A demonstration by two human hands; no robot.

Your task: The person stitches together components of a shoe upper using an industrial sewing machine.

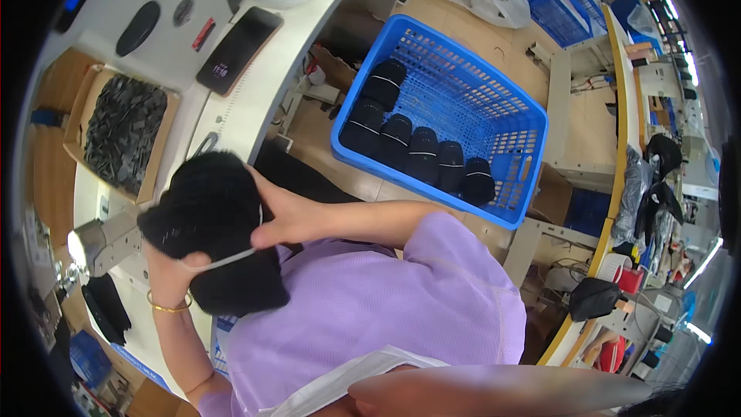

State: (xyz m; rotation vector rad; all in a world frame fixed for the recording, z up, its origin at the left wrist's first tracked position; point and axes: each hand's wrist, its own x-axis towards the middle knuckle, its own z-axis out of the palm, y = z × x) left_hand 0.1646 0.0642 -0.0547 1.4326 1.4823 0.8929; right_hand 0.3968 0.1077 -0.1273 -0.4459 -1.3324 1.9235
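Both hands clasp a black fuzzy bundle (212, 224) banded by a white strap (224, 261): right hand (289, 220) fingers curl closed over its right side, left hand (166, 266) grips from beneath, above the white surface (255, 100).

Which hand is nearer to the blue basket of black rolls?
Right. The right hand presses on the black fabric bundle, on its side toward the blue basket; the left hand holds the bundle's far side, farther off.

Seven black bundles (421, 150) in one blue basket (519, 120) — one phone (238, 49), one cardboard box (85, 100).
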